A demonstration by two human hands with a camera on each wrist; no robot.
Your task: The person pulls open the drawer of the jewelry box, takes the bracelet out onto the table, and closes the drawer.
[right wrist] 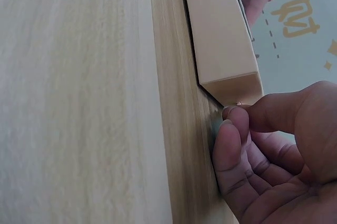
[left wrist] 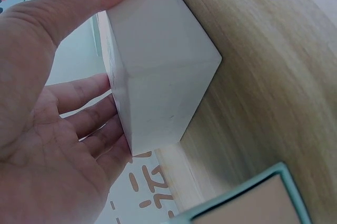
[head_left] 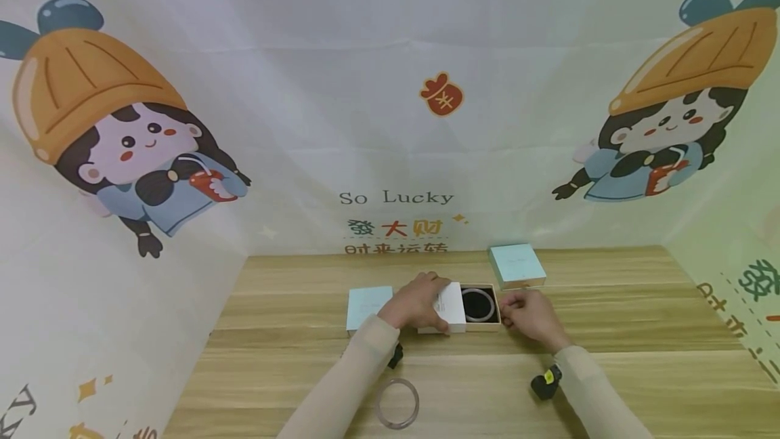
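My left hand point(head_left: 420, 303) grips the white outer sleeve point(head_left: 452, 307) of a small slide-out box, thumb on the near side and fingers on the far side. From the sleeve's right end sticks out a beige drawer point(right wrist: 224, 34) with a black lining. A pale round bangle point(head_left: 481, 320) lies in it. At the drawer's end my right hand point(head_left: 533, 317) pinches a small pull tab point(right wrist: 239, 103) between thumb and forefinger, mostly hidden by the fingertips. The other right fingers are curled in.
One pale blue box point(head_left: 368, 303) stands left of the white sleeve, partly behind the left arm. Another pale blue box point(head_left: 518, 266) stands at the back right. A second bangle point(head_left: 417, 404) lies on the wooden table point(head_left: 475, 385) near the left forearm. Printed cloth hangs behind.
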